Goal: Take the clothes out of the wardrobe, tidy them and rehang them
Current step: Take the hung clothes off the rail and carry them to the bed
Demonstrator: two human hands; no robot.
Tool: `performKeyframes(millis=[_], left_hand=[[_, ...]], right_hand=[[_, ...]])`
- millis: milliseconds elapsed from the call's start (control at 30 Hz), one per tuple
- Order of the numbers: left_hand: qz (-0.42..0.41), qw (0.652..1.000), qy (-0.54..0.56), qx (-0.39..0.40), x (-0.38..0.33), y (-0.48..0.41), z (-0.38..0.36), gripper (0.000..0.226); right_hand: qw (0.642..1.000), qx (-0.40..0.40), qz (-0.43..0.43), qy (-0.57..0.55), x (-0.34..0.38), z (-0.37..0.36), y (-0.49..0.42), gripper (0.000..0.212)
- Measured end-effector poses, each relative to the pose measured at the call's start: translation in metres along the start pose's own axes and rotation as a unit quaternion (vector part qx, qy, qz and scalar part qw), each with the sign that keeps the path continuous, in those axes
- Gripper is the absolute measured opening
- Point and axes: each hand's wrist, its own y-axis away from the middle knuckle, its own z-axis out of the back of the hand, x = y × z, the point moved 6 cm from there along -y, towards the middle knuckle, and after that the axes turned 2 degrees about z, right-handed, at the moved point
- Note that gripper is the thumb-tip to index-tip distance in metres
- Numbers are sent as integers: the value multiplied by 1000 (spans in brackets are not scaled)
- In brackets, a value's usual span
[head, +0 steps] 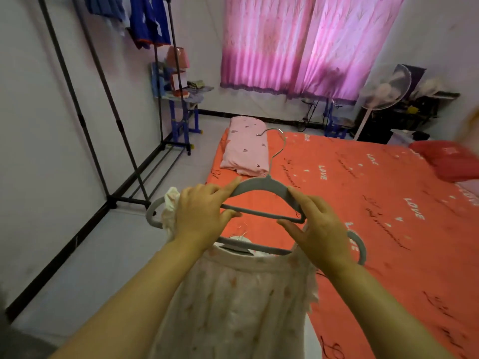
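I hold a grey hanger (261,189) with a metal hook over the edge of the bed. My left hand (204,216) grips its left shoulder together with a bunched strap of a cream, pink-dotted garment (241,301). My right hand (318,229) pinches the hanger's right corner. The garment hangs below my hands, with another grey hanger (360,248) through its neckline. The black clothes rack (114,120) stands along the left wall, with blue clothes (145,19) hanging at its top.
An orange-sheeted bed (363,193) fills the right side, with a folded pink blanket (246,151) at its far corner and a red pillow (451,159) at right. A blue desk (181,99), pink curtains (305,42) and a standing fan (383,89) line the far wall.
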Motion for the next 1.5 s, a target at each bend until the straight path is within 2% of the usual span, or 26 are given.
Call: performKeyframes(millis=[200, 467, 533, 633, 733, 900, 1033, 1333, 1500], left_hand=[[41, 997, -17, 67, 24, -49, -98, 65], [95, 991, 0, 90, 50, -65, -190, 71], [131, 982, -22, 137, 58, -55, -216, 73], [155, 954, -73, 247, 70, -25, -258, 68], [186, 920, -77, 337, 82, 12, -287, 65], [197, 883, -101, 415, 85, 55, -301, 63], [178, 880, -104, 428, 73, 60, -293, 60], [65, 875, -105, 467, 33, 27, -245, 58], [-41, 858, -87, 505, 0, 24, -211, 56]], right_hand=[[997, 54, -12, -45, -80, -81, -22, 63], [993, 91, -46, -64, -149, -182, -21, 62], [984, 153, -87, -31, -167, -219, -15, 68], [926, 335, -175, 28, -190, -274, 21, 79], [890, 407, -208, -1, -192, -300, 67, 71], [856, 467, -220, -14, -179, -294, 132, 65], [856, 457, -240, -15, -173, -270, 143, 61], [846, 461, -269, 16, -148, -195, 105, 53], [841, 431, -325, 23, -119, -125, 111, 49]])
